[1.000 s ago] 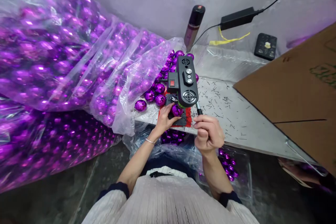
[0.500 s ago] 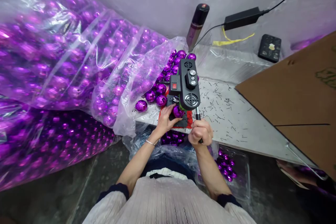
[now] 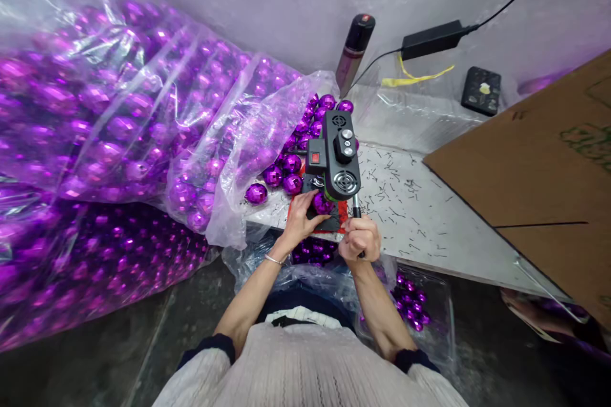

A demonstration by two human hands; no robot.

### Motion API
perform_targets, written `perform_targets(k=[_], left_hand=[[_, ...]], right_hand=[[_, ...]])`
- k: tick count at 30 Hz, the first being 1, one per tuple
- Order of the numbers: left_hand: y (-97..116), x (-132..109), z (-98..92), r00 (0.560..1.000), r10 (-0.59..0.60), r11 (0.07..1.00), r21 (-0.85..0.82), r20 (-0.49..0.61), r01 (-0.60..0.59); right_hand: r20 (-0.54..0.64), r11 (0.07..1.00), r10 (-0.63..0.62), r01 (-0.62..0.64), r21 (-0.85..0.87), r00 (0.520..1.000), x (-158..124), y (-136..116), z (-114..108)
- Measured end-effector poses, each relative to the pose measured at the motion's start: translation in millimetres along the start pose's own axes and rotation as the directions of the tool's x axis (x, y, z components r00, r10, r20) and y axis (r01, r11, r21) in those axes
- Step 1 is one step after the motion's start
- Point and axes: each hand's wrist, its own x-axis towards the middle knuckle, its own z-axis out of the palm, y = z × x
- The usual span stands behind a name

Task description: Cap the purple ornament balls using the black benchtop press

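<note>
A black bench-top press (image 3: 340, 152) with a red switch and two round vents stands on the white table. Under its front end sits a purple faceted ball ornament (image 3: 323, 203). My left hand (image 3: 300, 216) steadies this ball between thumb and fingers, over the black base (image 3: 327, 223) on a red mat. The fingers of my right hand (image 3: 360, 238) are wrapped round the black-gripped lever (image 3: 356, 206) on the press's right side. More purple balls (image 3: 292, 183) lie loose to the left of the press.
Large clear bags (image 3: 119, 114) of purple balls fill the left. Black scraps litter the table (image 3: 401, 203). Behind stand a spray can (image 3: 356, 51) and a power adapter (image 3: 432, 39). A cardboard box (image 3: 534, 191) is at right; a clear bin (image 3: 449, 318) of balls sits below.
The view has shifted slightly. Both hands stay where they were, the left at the ball under the press and the right on the lever.
</note>
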Motion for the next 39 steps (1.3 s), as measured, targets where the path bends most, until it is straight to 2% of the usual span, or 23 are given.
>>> perform_targets(k=[5, 11, 13, 17, 20, 22, 25, 27, 29, 31, 34, 36, 37, 39], left_hand=[[-1.6, 0.7, -0.1, 0.999, 0.036, 0.999, 0.022, -0.017, -0.036], [-4.1, 1.7, -0.5, 1.0, 0.025, 1.0, 0.005, -0.014, -0.025], [-4.5, 2.9, -0.1, 1.0, 0.013, 1.0, 0.0, -0.001, -0.013], [-0.5, -0.7, -3.6, 1.0, 0.017, 1.0, -0.008, 0.021, -0.017], [6.3, -18.3, -14.7, 0.997, 0.065, 0.998, 0.022, -0.029, -0.065], [10.2, -38.1, -25.1, 0.986, 0.164, 0.986, 0.047, -0.021, -0.163], [12.8, -72.0, -37.6, 0.949, 0.289, 0.949, 0.088, 0.128, -0.302], [12.9, -89.5, -40.9, 0.935, 0.283, 0.941, 0.128, 0.214, -0.314], [12.6, -95.9, -41.5, 0.939, 0.252, 0.942, 0.162, 0.233, -0.293], [12.1, -87.1, -42.4, 0.959, 0.225, 0.949, 0.182, 0.175, -0.256], [9.9, -47.2, -48.3, 0.995, 0.075, 0.974, 0.221, -0.064, -0.059], [8.0, -12.8, -53.3, 0.967, -0.092, 0.956, 0.25, -0.237, 0.152], [7.4, 3.2, -55.1, 0.953, -0.138, 0.933, 0.289, -0.269, 0.217], [7.8, 27.9, -55.8, 0.945, -0.209, 0.871, 0.392, -0.251, 0.297]], right_hand=[[-0.051, 0.99, -0.055, 0.061, 0.131, 0.997, 10.8, -4.3, 5.3], [-0.017, 0.988, -0.123, 0.124, 0.094, 0.992, 17.9, -5.8, 3.4], [-0.02, 0.993, -0.08, 0.082, 0.081, 0.997, 33.5, -14.2, -1.0], [-0.003, 0.992, 0.105, -0.104, 0.074, 0.994, 76.5, -38.9, -8.8], [-0.004, 0.98, 0.152, -0.15, 0.13, 0.988, 94.8, -50.4, -10.6], [0.0, 0.978, 0.15, -0.148, 0.146, 0.989, 95.3, -51.5, -11.1], [0.024, 0.98, 0.133, -0.136, 0.146, 0.991, 86.3, -47.6, -12.3], [0.035, 0.983, 0.112, -0.116, 0.142, 0.993, 80.5, -44.5, -13.4], [0.046, 0.985, 0.101, -0.106, 0.136, 0.994, 77.5, -42.7, -14.3], [0.057, 0.986, 0.097, -0.104, 0.133, 0.994, 76.9, -42.4, -14.8], [0.058, 0.986, 0.096, -0.103, 0.13, 0.994, 78.1, -43.5, -14.6], [0.056, 0.988, 0.089, -0.095, 0.123, 0.994, 78.9, -44.3, -14.1], [0.056, 0.989, 0.084, -0.09, 0.119, 0.995, 79.2, -44.6, -13.9], [0.057, 0.99, 0.073, -0.079, 0.117, 0.996, 79.3, -44.7, -13.8]])
